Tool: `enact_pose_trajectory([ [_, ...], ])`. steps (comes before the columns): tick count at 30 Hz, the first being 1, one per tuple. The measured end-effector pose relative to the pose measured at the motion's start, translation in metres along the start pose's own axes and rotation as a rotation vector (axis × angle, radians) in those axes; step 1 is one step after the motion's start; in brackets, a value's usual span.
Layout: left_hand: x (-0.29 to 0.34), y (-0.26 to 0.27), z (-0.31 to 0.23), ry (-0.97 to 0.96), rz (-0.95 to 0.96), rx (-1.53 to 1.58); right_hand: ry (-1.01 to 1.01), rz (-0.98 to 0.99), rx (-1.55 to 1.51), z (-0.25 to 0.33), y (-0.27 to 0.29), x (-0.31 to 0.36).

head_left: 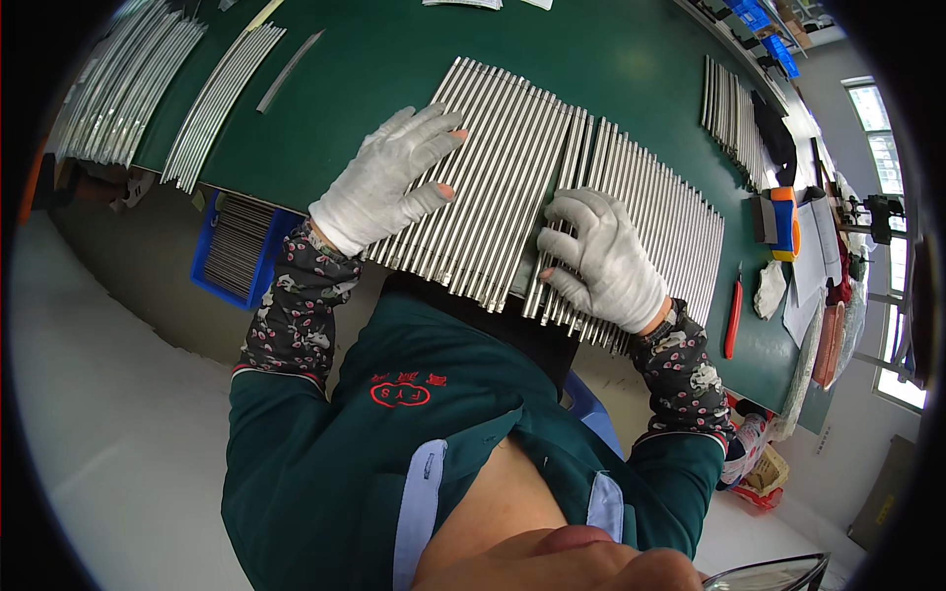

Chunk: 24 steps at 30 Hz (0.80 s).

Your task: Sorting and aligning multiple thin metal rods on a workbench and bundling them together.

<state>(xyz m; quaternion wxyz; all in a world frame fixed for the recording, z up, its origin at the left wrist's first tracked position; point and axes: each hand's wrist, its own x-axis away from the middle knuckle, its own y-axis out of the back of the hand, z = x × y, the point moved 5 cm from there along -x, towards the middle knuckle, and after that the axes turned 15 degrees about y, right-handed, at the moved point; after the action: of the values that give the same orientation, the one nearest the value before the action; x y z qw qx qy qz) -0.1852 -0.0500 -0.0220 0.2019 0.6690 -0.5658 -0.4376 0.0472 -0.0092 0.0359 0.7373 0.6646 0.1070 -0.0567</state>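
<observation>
Two groups of slim metal rods, the left group [493, 177] and the right group [672, 222], are lying side by side on the green table [345, 108] at the centre of the frame. The gloved left hand [386, 187] is resting on the left group's outer edge with fingers spread apart, while the gloved right hand [603, 258] is curling over the right group's inner edge, whether clamping a rod one cannot tell. A red-handled tool [733, 315] is lying at right of the frame.
</observation>
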Motion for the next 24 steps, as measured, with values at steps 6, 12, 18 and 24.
enact_pose_trajectory([
  [6,0.002,0.000,0.001,-0.015,0.000,0.004,-0.027,-0.013,-0.075,0.000,-0.006,-0.004],
  [12,0.002,0.001,0.001,0.019,0.029,0.003,-0.001,-0.017,0.001,0.002,-0.007,-0.013],
  [18,0.001,0.006,-0.001,0.003,-0.023,0.000,-0.009,-0.010,-0.056,0.001,-0.013,-0.021],
  [24,0.004,0.004,0.005,0.042,0.034,0.006,0.032,-0.016,0.005,0.005,-0.012,-0.033],
])
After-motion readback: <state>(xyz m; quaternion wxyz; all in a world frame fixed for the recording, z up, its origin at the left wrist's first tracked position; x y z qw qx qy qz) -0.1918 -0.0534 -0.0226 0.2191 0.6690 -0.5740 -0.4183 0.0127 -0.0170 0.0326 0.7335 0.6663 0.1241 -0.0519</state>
